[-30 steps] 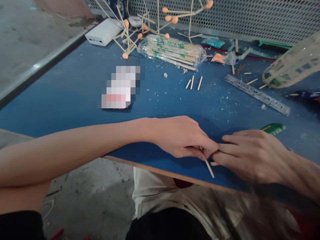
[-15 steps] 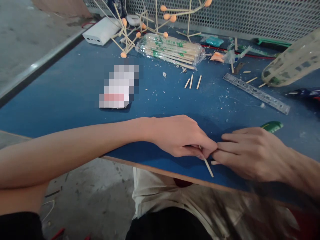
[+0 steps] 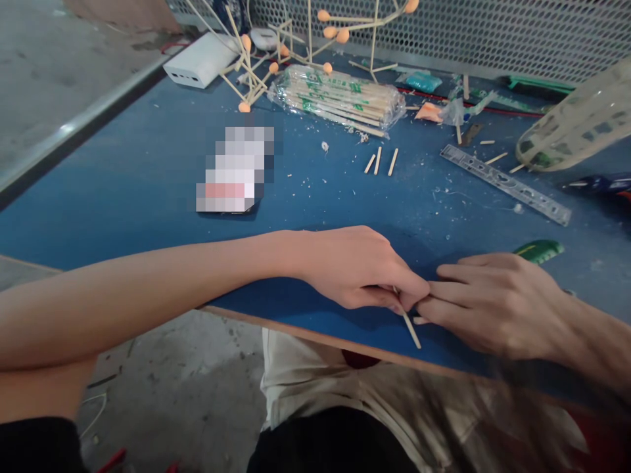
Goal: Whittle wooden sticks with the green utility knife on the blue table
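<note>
Near the front edge of the blue desk (image 3: 148, 177), the left hand (image 3: 355, 269) and right hand (image 3: 493, 302) meet fingertip to fingertip, both pinched on a thin pale wooden stick (image 3: 411, 330) whose free end slants toward the desk edge. Just behind the right hand lies a green-handled tool (image 3: 539, 250). Farther back sit three short cut wooden sticks (image 3: 380, 161) and a clear plastic ruler (image 3: 505, 184). Beyond them lie a plastic-wrapped bundle of wooden sticks (image 3: 340, 98) and a white rectangular power bank (image 3: 202, 60).
</note>
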Action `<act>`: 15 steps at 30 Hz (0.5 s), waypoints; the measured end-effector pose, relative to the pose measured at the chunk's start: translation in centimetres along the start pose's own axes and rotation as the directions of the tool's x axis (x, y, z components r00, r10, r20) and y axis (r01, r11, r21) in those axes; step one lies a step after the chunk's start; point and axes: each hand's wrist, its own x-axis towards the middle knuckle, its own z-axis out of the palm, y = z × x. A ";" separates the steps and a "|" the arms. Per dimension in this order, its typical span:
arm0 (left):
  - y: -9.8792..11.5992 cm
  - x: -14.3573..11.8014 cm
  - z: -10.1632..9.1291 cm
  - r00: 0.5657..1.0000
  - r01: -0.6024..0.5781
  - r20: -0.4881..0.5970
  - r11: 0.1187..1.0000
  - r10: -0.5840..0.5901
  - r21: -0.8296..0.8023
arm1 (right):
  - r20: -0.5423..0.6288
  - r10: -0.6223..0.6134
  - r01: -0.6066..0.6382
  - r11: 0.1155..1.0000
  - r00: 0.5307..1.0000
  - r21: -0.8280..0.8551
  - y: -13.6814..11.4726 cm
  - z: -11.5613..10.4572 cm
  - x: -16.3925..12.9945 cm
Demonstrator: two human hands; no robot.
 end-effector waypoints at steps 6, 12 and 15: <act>0.1 0.0 0.0 1.000 -0.005 -0.016 0.999 0.005 0.035 | -0.002 -0.010 0.010 1.000 1.000 -0.010 -0.3 -0.2 -0.1; 0.1 0.0 0.1 1.000 -0.007 -0.004 0.999 0.007 0.042 | -0.006 -0.015 0.014 0.999 1.000 -0.030 -0.2 -0.3 0.0; 0.0 0.0 0.2 1.000 0.002 -0.001 0.999 -0.002 0.047 | -0.030 -0.025 0.025 0.999 0.999 -0.026 -0.2 -0.2 0.2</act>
